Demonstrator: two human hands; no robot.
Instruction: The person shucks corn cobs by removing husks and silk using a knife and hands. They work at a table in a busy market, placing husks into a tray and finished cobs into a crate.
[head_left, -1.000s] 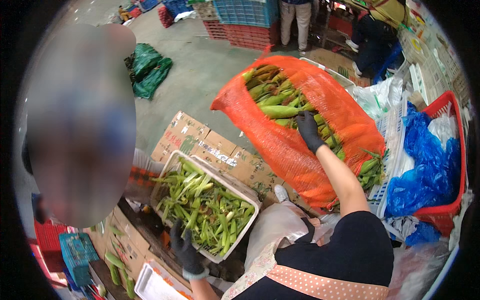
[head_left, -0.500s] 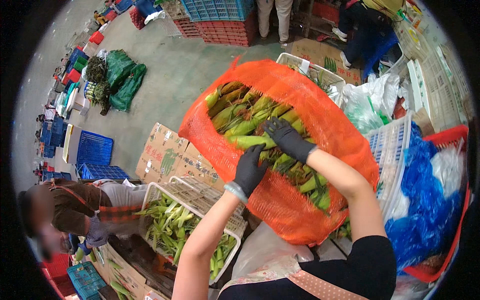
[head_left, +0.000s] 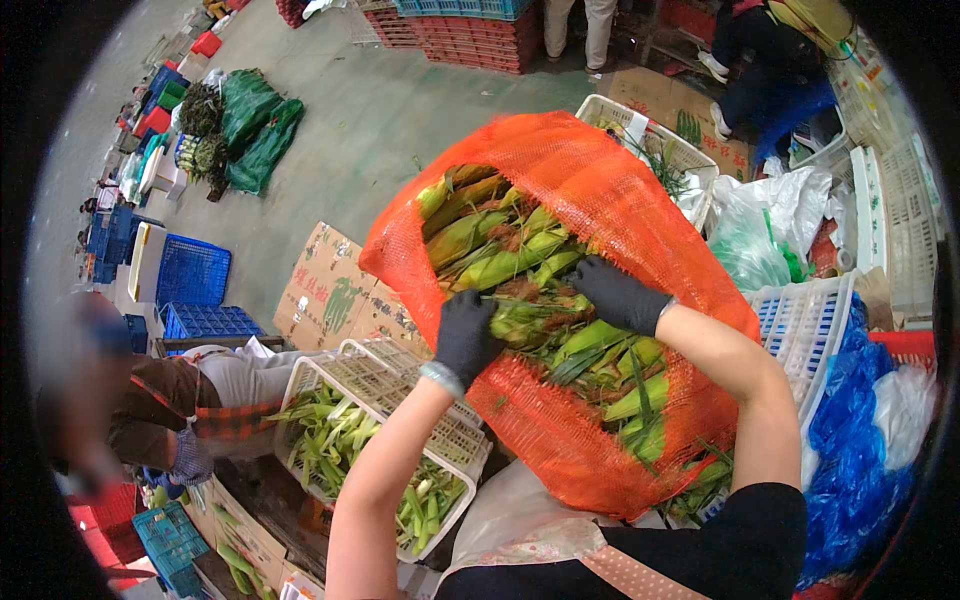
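Observation:
A large orange mesh sack [head_left: 690, 265] lies open before me, packed with ears of corn [head_left: 480, 235] in green husks. Across the middle of the opening, between my hands, lies one husked ear of corn [head_left: 535, 322] with brownish silk. My left hand [head_left: 466, 335], in a dark glove, closes round its left end. My right hand [head_left: 618, 296], gloved alike, has its fingers curled down at the other end; their tips are hidden among the husks.
At lower left, a white crate [head_left: 455, 495] holds stripped green husks. A co-worker in a checked apron [head_left: 230, 425] is beside it. White crates [head_left: 800, 325] and blue plastic sheeting [head_left: 850, 430] stand on the right. Flattened cardboard [head_left: 330, 290] lies on the floor beyond.
Both hands have moved apart and slightly toward me, off a smooth green ear and onto another one. The whole view has shifted a little.

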